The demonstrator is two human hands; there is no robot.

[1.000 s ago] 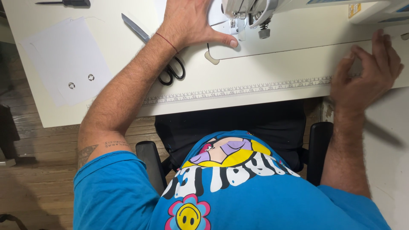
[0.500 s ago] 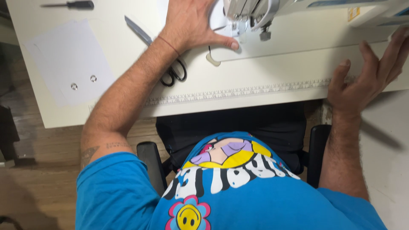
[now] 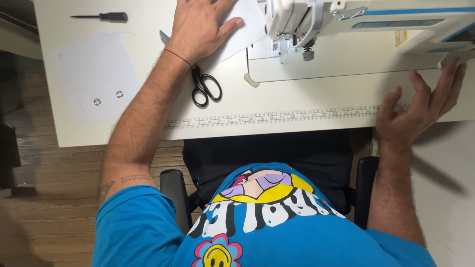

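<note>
1. Since the earlier frames, the right hand (image 3: 420,106) has slid further right along the table edge and lifted, while the left hand (image 3: 200,27) stays flat near the sewing machine (image 3: 346,29) and the view has drifted so more of the white sheet (image 3: 245,24) under it shows
2. Left hand lies spread and pressed palm-down on the white sheet, just left of the machine's needle area (image 3: 308,52); it pinches nothing
3. Right hand hovers open with fingers loosely fanned at the right edge of the table (image 3: 307,99), just below the machine's base; it holds nothing
4. Likely risk: the left thumb points toward the presser foot, so feeding the sheet further right could bring fingertips close to the needle
5. Black-handled scissors (image 3: 205,86) lie partly beneath the left forearm; a sweep of that arm could drag them toward the table edge and off it
6. With only one hand on the sheet, it may pivot or skew as it moves under the foot
7. Further left, a second white sheet with two metal eyelets (image 3: 99,79) and a screwdriver (image 3: 101,17) sit well apart, unlikely to interfere
</note>
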